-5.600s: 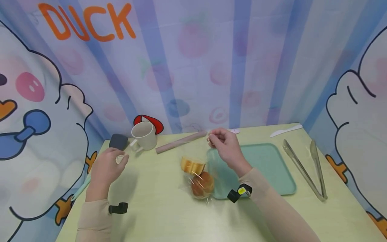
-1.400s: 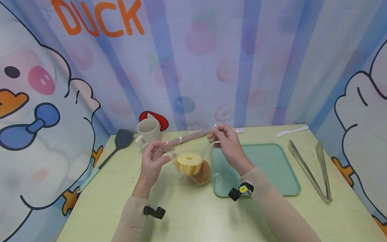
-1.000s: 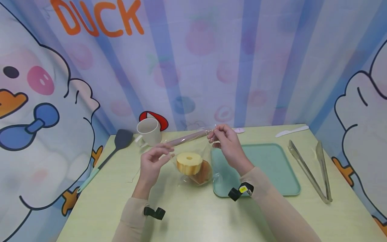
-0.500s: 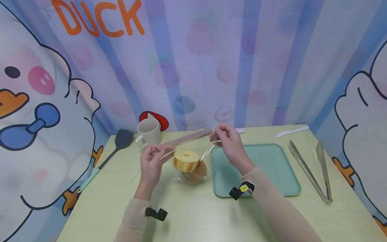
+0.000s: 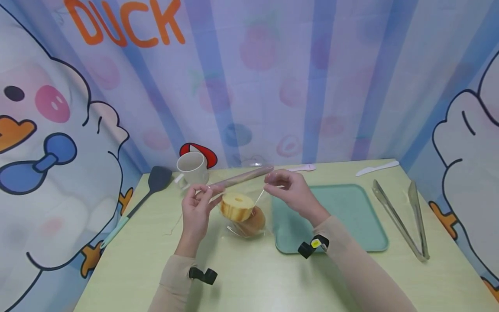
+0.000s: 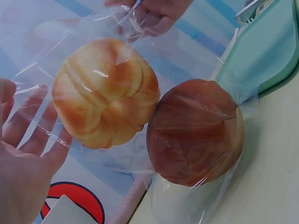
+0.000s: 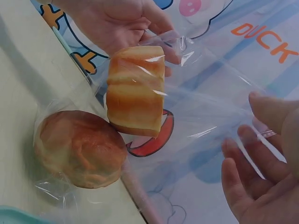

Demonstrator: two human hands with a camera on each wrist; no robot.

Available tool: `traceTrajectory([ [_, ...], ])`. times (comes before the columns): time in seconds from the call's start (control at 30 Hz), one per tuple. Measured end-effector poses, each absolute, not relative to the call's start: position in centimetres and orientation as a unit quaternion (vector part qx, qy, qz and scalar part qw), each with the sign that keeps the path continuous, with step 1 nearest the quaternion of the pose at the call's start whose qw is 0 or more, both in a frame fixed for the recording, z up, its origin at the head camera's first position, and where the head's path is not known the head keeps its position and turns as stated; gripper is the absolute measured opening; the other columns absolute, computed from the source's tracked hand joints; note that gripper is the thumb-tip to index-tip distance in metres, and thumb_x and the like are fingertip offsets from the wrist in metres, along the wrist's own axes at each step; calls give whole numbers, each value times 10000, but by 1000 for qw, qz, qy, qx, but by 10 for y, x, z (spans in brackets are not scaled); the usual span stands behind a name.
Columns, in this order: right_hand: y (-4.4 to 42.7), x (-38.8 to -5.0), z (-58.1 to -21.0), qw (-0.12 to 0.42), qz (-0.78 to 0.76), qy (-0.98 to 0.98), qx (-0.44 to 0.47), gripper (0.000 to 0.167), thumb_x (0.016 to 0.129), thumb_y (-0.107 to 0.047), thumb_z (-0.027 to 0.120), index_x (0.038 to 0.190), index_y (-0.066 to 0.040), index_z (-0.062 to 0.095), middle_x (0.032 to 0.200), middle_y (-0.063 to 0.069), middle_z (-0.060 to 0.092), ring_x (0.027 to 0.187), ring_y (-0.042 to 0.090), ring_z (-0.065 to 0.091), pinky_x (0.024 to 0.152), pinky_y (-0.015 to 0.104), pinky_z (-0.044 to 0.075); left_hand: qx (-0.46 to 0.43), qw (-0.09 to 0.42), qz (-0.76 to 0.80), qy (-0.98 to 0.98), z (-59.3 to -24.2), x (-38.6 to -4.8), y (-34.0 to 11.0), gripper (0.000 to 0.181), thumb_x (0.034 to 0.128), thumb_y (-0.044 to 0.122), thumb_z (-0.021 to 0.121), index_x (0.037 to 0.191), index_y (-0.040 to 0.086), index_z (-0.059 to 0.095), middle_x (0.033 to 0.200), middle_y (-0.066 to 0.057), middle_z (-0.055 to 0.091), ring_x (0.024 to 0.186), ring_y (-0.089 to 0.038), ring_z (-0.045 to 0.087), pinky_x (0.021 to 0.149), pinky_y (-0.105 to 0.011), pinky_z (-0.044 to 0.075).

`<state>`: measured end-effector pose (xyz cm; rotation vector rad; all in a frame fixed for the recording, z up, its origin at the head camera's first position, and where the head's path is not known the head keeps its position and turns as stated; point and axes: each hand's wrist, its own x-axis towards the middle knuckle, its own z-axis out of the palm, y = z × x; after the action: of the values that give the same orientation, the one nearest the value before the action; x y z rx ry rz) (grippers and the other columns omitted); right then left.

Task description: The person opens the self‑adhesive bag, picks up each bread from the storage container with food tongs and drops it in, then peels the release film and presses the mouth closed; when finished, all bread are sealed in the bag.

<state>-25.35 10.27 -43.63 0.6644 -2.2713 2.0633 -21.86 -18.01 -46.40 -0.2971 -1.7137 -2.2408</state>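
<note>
A clear plastic bag (image 6: 187, 205) holds a round brown bun (image 5: 255, 221) at its bottom and a pale yellow, ring-shaped bread (image 5: 237, 207) with browned sides above it. The left hand (image 5: 196, 212) pinches the left side of the bag's top. On the other side, the right hand (image 5: 294, 193) holds the edge of the bag between thumb and fingers, best seen in the right wrist view. The bag is stretched between both hands over the table. Glare and transparency hide exactly where its mouth runs.
A green tray (image 5: 343, 216) lies right of the bag, with metal tongs (image 5: 393, 221) beyond it. Behind are a pinkish rod (image 5: 245, 175), a white mug (image 5: 192, 169) and a white plastic knife (image 5: 376, 168). At left lies a dark-headed spatula (image 5: 157, 180).
The left hand has come from the left side to the bag. The ring-shaped bread has turned to show its top, then shifted slightly left with the bun. The right hand's fingers have shifted on the bag's edge.
</note>
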Motion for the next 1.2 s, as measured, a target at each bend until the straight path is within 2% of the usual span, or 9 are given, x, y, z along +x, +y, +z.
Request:
traceTrajectory([
  [0.07,102,-254,-436,15,642,-735,215,148,974,-92,749,1075,13,722,1125,165,735,987,204,706,865,269,593,-104,160,-776,-601,-465,-219,-180,98,1073,37,569,1016,108,532,1049,-57,801,1053,-225,760,984,-455,586],
  [0.27,100,-252,-433,23,629,-748,211,84,987,-160,751,979,-77,751,999,62,745,891,233,708,760,287,567,-98,175,-755,-624,-468,-220,-177,138,1022,11,644,1024,111,550,1009,-5,799,1016,-174,765,962,-419,595],
  [0.4,99,-251,-430,30,632,-748,203,121,972,-178,772,928,-74,730,1012,69,750,898,229,711,753,297,569,-94,172,-754,-627,-468,-220,-179,114,994,-16,675,1085,-25,608,987,-4,793,992,-166,772,936,-406,604],
  [0.5,100,-252,-431,37,646,-739,187,153,952,-168,794,907,-50,708,1032,72,756,922,204,711,766,282,577,-100,172,-744,-638,-468,-220,-182,210,994,-8,682,1159,-131,638,989,-15,792,988,-169,775,928,-397,603],
  [0.63,103,-254,-434,35,667,-721,185,159,955,-138,786,943,-16,684,1011,103,760,893,197,724,792,316,599,-107,175,-730,-652,-466,-220,-185,271,1011,48,686,1199,-145,661,1014,-36,796,994,-180,776,920,-387,606],
  [0.77,109,-257,-437,22,681,-704,199,160,971,-115,763,974,11,666,994,123,764,877,223,746,847,387,624,-104,180,-727,-655,-461,-220,-187,210,1017,79,690,1154,-79,711,1004,-46,805,954,-178,782,898,-377,615],
  [0.93,115,-259,-438,37,682,-701,204,118,960,-85,768,976,19,716,1003,95,765,898,240,741,835,303,617,-100,192,-714,-666,-455,-220,-190,195,1011,65,696,1137,-81,718,972,-11,808,895,-157,781,869,-358,625],
  [1.03,117,-259,-437,35,695,-688,206,130,964,-64,756,994,48,696,986,108,777,885,256,756,833,318,626,-101,196,-702,-677,-451,-220,-192,235,1013,62,691,1160,-121,698,957,10,805,883,-141,782,854,-348,628],
  [1.2,119,-260,-434,20,705,-677,210,200,978,-23,720,1116,85,624,937,98,797,853,236,769,819,349,636,-107,194,-700,-679,-444,-218,-193,227,1005,47,698,1170,-109,710,941,17,805,859,-143,788,838,-355,631],
])
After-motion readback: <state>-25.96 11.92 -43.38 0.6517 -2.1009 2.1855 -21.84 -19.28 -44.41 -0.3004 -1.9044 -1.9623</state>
